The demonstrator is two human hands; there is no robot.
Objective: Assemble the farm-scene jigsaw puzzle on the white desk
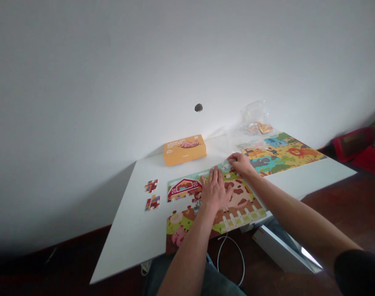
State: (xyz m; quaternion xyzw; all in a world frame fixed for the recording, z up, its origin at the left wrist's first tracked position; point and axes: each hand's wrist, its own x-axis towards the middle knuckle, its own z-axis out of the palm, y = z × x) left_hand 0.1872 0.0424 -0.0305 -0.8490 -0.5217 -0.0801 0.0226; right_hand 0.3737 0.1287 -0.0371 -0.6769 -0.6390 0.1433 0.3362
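A partly assembled farm jigsaw puzzle (239, 197) with a red barn, a cow and a white fence lies on the white table. My left hand (216, 191) rests flat on its middle, fingers stretched out. At the puzzle's top edge, my right hand (240, 163) pinches a pale puzzle piece (226, 165), partly covered by the fingers. A gap in the picture shows the table below the barn, left of my left hand. Off to the left lie loose puzzle pieces, one group (151, 186) above another (152, 203).
A yellow puzzle box (185, 150) stands at the back of the table (128, 230). Behind my right hand are a clear plastic bag (253, 117) and a second puzzle (289, 152) with safari animals. A white cable (243, 263) hangs below the front edge.
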